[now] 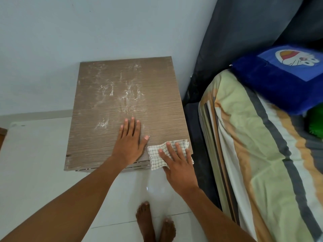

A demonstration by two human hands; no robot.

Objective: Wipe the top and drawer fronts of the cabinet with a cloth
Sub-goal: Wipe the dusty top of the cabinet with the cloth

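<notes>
A pale wall (87,32) filled the upper left, and a bed (253,172) with a striped cover ran down the right side, a dark curtain (244,32) hanging behind it and a blue pillow (283,79) lying at its head. White floor tiles (43,163) spread below, with two bare feet (153,222) standing on them at the bottom edge. Between wall and bed stood the cabinet (125,102), its brown wood-grain top seen from above and streaked with whitish dust (125,95) across the middle and far part (the near right area looked cleaner). The drawer fronts were almost wholly hidden beneath the top's front edge. The left hand (130,142) lay flat on the top near the front, fingers spread and straight, its grip holding nothing. Just beside it, at the front right corner, the right hand (176,163) pressed down flat on the cloth (157,158), a white piece with a dark check pattern; its grip was open too, the fingers stretched over the fabric rather than curled around it. One end of the cloth hung over the front edge.
</notes>
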